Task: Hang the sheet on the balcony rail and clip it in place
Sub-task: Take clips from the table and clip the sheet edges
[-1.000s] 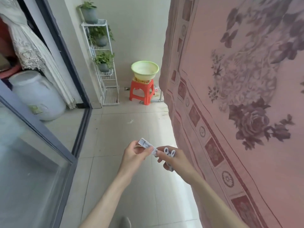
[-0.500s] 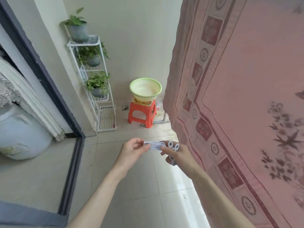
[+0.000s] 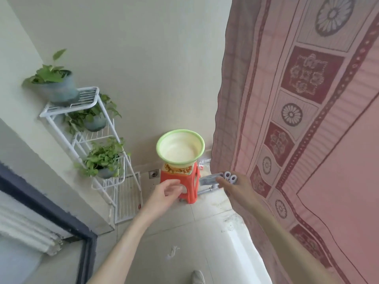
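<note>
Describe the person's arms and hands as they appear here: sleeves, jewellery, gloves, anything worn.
Both forearms are bare as far as the frame shows; no sleeve edge is in view. The left hand and right hand wear no gloves. No watch, bracelet or ring is visible, though motion blur softens the fingers.

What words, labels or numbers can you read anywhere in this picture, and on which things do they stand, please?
No text can be read.
The clips in the right hand: one flat face shows faint marks, too blurred to read.
The orange stool: a yellow pattern on its top, no legible words.
The sheet: flower ornaments only, no lettering.
</note>
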Demonstrator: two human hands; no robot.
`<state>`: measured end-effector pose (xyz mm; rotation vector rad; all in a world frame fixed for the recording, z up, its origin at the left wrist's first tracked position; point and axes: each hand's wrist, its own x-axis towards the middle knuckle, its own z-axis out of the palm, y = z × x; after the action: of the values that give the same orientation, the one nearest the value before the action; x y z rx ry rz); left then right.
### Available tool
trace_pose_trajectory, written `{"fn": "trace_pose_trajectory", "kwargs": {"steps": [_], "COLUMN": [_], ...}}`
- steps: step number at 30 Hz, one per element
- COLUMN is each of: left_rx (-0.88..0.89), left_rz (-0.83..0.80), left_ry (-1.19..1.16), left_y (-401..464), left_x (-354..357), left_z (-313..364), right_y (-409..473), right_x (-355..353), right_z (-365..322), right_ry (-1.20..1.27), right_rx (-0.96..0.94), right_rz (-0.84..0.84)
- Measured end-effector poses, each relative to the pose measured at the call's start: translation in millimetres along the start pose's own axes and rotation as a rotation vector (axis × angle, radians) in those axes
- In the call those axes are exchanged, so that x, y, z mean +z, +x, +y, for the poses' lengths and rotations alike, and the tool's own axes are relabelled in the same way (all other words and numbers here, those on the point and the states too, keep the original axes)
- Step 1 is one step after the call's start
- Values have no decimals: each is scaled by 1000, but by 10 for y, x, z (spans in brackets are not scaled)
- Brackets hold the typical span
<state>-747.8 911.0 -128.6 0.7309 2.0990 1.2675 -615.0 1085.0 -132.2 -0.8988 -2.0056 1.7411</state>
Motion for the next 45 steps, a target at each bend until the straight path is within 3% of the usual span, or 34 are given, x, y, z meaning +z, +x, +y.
{"fn": "trace_pose_trajectory", "kwargs": {"steps": [5,9,17,22,30,36,45], "left_rx": [83,149,393,456,660,649,661], "left_rz": [44,63,-154,-278,-487,-560,-891], "left_ry": [98,109,269,302,206,107,-179], "left_y": [1224,2193,3997,4920,5659,5990,6263], "left_x": [-461,-574,-703,-811,-195,140,378], "left_z": [252,379,515,726,1473,1875,2396], "right_y": [1152,1921,3071,3556,3933,4192,4332], "right_x": [-155,-239,-207,-39,-277,-421,-421], "right_z": [-399,-610,-728,-874,-1075,-1096,-1098], "right_ry": [-44,-104,-131,-107,-128,-303,-299], "right_rx": [10,22,73,123,130,160,219], "right_rz": [206,272,526,652,769,750,836]}}
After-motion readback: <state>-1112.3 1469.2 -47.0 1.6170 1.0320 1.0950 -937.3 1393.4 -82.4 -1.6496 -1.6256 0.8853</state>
